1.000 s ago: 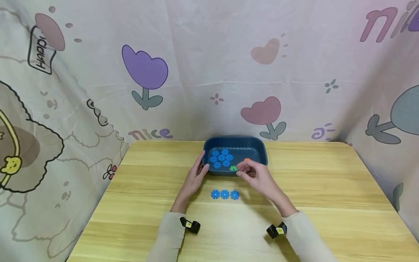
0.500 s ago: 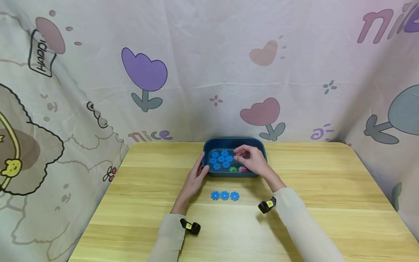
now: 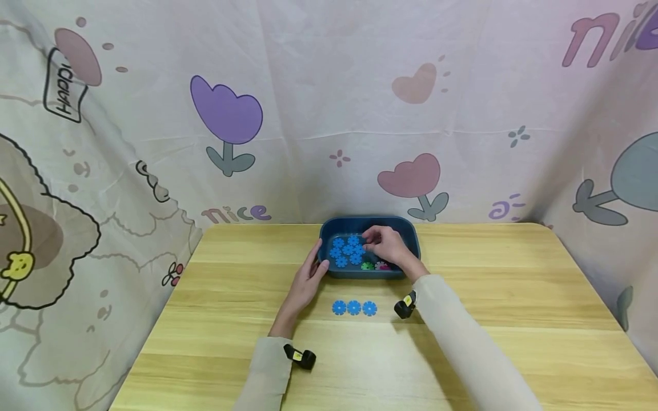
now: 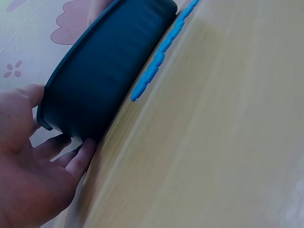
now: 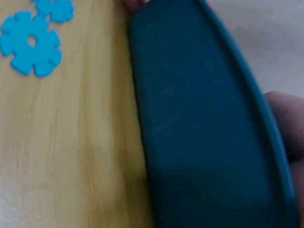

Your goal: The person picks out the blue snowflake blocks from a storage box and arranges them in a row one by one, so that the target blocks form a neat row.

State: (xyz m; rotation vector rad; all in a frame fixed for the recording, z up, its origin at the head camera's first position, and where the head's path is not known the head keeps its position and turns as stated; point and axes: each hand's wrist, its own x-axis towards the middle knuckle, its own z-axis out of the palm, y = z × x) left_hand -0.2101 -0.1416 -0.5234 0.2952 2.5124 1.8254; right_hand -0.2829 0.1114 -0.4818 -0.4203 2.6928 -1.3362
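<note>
A dark blue plastic tub (image 3: 370,274) stands on the wooden table with several blue snowflake discs (image 3: 341,261) at its left side. My left hand (image 3: 303,282) grips the tub's left end, thumb at the rim and fingers along the wall in the left wrist view. My right hand (image 3: 388,245) reaches inside over the tub's right half, its curved thumb and forefinger apart beside the rightmost blue discs. A green disc (image 3: 367,266) and a pink-and-white disc (image 3: 381,266) lie below it near the front wall. In the right wrist view the tub wall hides most of that hand.
Three blue snowflake discs (image 3: 353,307) lie in a row on the table (image 3: 231,319) in front of the tub. A patterned cloth (image 3: 308,103) hangs right behind the table's back edge. Each wrist wears a small black camera (image 3: 405,305).
My right hand has moved from the tub's front right rim inward and left to the blue discs, uncovering the pink-and-white disc and covering an orange one. My left hand stays in place.
</note>
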